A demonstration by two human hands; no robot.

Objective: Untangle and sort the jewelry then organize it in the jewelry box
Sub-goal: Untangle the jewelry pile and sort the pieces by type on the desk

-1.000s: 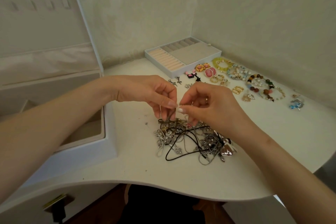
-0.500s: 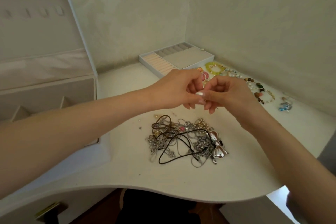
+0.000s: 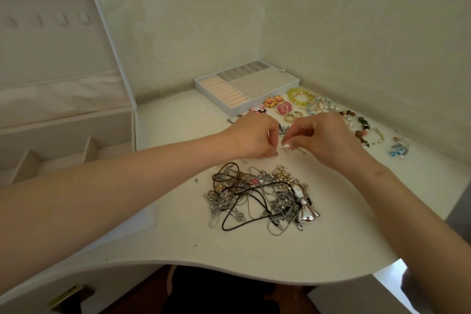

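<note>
A tangled heap of chains, cords and pendants [image 3: 262,197] lies on the white table [image 3: 178,237], with a silver bow pendant [image 3: 307,209] at its right edge. Just beyond the heap, my left hand [image 3: 254,136] and my right hand [image 3: 323,135] hover close together with fingers curled. My right hand pinches a small thin metal piece [image 3: 297,149] at its fingertips. What my left fingers hold is too small to tell. The open white jewelry box [image 3: 68,135] stands at the left, its lid upright.
A removable ring tray [image 3: 244,89] sits at the back corner. Sorted earrings [image 3: 280,106], a yellow-green bracelet [image 3: 299,94], beaded bracelets [image 3: 362,125] and a blue piece [image 3: 398,149] line the right wall. The table's curved front edge is near me.
Both hands rose from the tangled heap and moved away from me toward the sorted pieces, then parted slightly. The heap now lies uncovered.
</note>
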